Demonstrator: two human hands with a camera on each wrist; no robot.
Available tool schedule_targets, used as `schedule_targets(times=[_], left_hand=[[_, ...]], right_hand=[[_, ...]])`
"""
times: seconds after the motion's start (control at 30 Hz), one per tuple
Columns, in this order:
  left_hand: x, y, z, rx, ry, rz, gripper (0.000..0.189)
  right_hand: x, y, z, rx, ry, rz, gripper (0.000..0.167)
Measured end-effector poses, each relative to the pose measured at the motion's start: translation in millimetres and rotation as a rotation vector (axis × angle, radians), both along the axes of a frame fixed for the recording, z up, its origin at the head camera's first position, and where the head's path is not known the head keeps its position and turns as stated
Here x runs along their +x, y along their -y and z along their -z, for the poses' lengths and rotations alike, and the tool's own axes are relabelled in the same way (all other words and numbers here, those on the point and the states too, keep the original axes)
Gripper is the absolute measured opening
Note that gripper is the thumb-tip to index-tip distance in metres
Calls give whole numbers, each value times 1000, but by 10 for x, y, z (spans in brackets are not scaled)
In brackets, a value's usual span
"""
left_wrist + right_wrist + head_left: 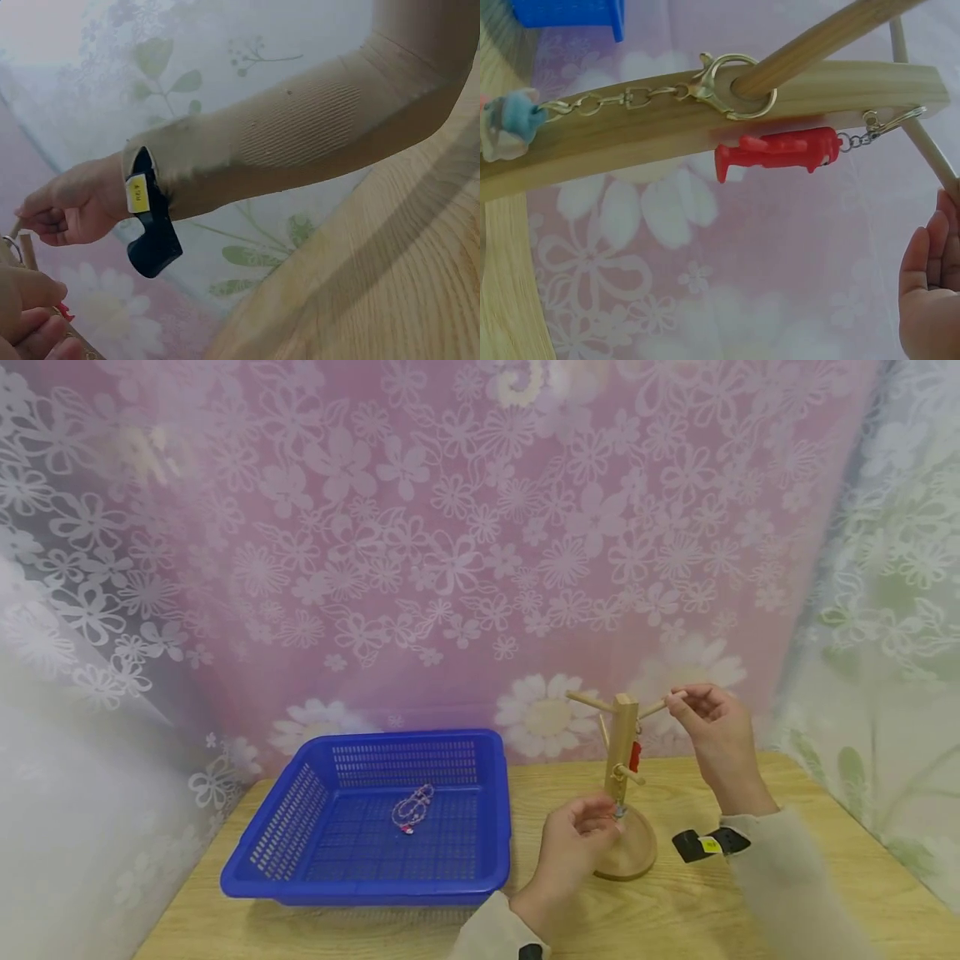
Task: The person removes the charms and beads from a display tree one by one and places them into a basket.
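A wooden peg stand (621, 735) with a round base stands on the right of the table. My right hand (720, 735) pinches the tip of its upper right peg (654, 707) between thumb and fingers. From that peg hangs a keychain with a red figure (780, 152). A second keychain's gold ring (742, 86) loops round the lower front peg, and its blue and white figure (514, 124) dangles by the post. Loosely bent, my left hand (573, 843) is beside the lower post, close to that figure. Whether its fingertips touch the figure cannot be told.
Left of the stand is a blue plastic basket (375, 887), with a pink beaded strand (411, 810) lying inside. Both stand on a wooden table (555, 777). Flowered curtains (450, 543) hang behind and at both sides.
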State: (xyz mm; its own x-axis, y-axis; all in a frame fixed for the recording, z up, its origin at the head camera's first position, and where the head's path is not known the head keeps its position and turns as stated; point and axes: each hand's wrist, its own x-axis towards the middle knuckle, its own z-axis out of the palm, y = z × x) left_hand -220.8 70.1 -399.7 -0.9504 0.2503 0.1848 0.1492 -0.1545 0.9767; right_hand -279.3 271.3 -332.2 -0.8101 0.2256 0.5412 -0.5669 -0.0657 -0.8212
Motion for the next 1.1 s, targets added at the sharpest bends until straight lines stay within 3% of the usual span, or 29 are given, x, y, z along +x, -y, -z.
schedule_targets(times=[0.1, 0.3, 0.7, 0.93, 1.1], left_hand=[[18, -63, 75, 13, -24, -63, 27], [2, -142, 218, 37, -6, -178, 28], [-115, -255, 545, 14, -31, -298, 33], [-180, -358, 653, -3, -75, -383, 31], [-203, -413, 675, -24, -59, -427, 29]], right_hand=[[20, 29, 10, -44, -18, -29, 13], [80, 47, -9, -72, -15, -76, 6], [191, 55, -59, -75, 16, -173, 20], [200, 73, -57, -122, 14, -201, 22], [207, 78, -61, -150, 16, -210, 18]])
